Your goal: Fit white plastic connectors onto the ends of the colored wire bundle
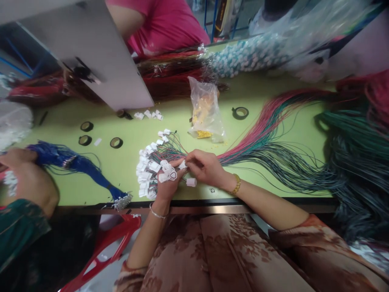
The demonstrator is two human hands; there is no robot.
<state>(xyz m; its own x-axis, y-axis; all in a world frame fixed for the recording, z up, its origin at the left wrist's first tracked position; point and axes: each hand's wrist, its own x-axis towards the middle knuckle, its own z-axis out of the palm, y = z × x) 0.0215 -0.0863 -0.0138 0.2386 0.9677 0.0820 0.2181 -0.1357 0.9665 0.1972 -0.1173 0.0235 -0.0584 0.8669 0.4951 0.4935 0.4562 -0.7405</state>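
My left hand [167, 188] is closed around several white plastic connectors [165, 170] that stick up from the palm. Between the two hands is one more white connector [182, 164], pinched by the fingertips of my right hand [206, 167]. A single white connector [191, 182] hangs on its wire just below the right hand. Left of my hands, many white connectors [145, 176] lie in a fanned pile at the wire ends. From there the pink, green and black wires [243, 147] pass under my hands and spread out to the right.
Tape rolls [116, 142] lie at the left, another tape roll [240, 113] at the right. A clear bag [205, 107] with yellow pieces stands ahead. Loose white connectors [148, 114] sit near a grey panel [100, 52]. A co-worker's hand [33, 178] holds blue wires [88, 170] at the left.
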